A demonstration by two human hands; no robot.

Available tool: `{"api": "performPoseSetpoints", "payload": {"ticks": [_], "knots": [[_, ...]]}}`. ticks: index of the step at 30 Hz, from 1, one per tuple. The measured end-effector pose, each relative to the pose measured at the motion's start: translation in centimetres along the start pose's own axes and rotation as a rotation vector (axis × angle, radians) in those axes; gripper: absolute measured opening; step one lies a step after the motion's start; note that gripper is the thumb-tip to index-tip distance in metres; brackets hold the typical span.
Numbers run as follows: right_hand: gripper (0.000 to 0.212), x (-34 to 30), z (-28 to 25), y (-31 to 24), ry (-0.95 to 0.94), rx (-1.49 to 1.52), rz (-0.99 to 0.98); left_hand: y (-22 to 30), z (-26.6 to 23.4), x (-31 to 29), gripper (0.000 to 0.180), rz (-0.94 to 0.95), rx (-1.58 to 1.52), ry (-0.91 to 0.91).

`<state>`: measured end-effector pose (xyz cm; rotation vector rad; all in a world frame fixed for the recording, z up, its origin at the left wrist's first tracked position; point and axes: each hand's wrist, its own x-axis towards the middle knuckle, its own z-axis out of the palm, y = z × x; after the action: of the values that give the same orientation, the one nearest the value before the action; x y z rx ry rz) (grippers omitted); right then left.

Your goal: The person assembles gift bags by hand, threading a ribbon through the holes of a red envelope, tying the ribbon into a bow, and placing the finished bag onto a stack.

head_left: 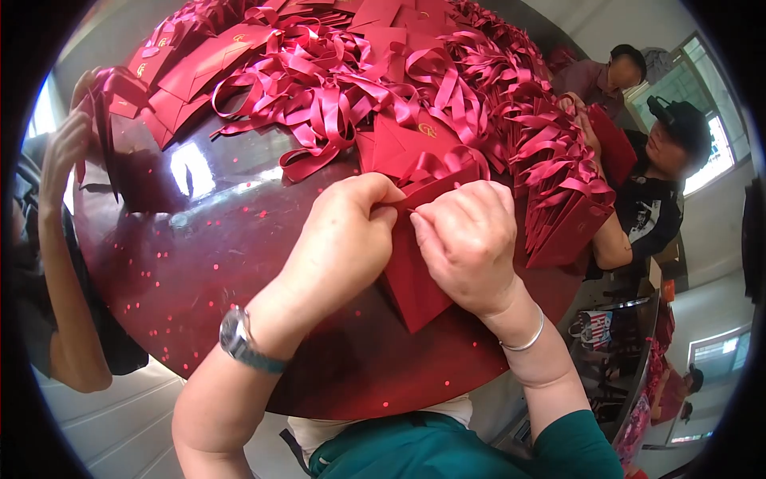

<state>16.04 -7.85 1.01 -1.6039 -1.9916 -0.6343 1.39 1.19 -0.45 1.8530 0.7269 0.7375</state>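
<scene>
In the middle of the head view, a red paper gift bag (416, 289) is held upside-down or tilted, its pointed corner toward me; which end is up I cannot tell. My left hand (349, 226) pinches its upper edge from the left, thumb and finger pressed together. Close beside it, my right hand (471, 239) is closed at the same edge, fingers curled. A pink-red satin ribbon (447, 164) loops just beyond my knuckles. What the fingertips grip inside is partly hidden. Another red bag (399, 148) with a gold emblem lies right behind.
A dark glossy round table (215, 271) carries scattered small red dots. Heaped ribbons (319, 96) and red bags (215, 60) cover its far side; stacked ribboned bags (566, 207) stand right. A person's hand (72, 136) holds a bag at left; two people (658, 160) work at right.
</scene>
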Motion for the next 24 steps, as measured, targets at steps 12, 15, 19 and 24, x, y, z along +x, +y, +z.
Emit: {"api": "performPoseSetpoints", "payload": {"ticks": [12, 15, 19, 24], "knots": [[0.013, -0.6, 1.9, -0.6, -0.062, 0.399, 0.512, 0.5, 1.3, -1.1, 0.022, 0.380, 0.318, 0.153], [0.013, -0.6, 1.3, -0.9, 0.099, -0.026, 0.186, 0.3, 1.5, -0.6, 0.021, 0.327, 0.273, 0.122], [0.012, 0.3, 0.6, -0.4, -0.049, 0.177, 0.370, -0.3, 1.3, -0.4, 0.022, 0.292, 0.263, 0.130], [0.017, -0.4, 1.6, 0.0, -0.060, 0.427, 0.463, 3.7, 0.4, -1.2, 0.014, 0.263, 0.363, 0.045]]}}
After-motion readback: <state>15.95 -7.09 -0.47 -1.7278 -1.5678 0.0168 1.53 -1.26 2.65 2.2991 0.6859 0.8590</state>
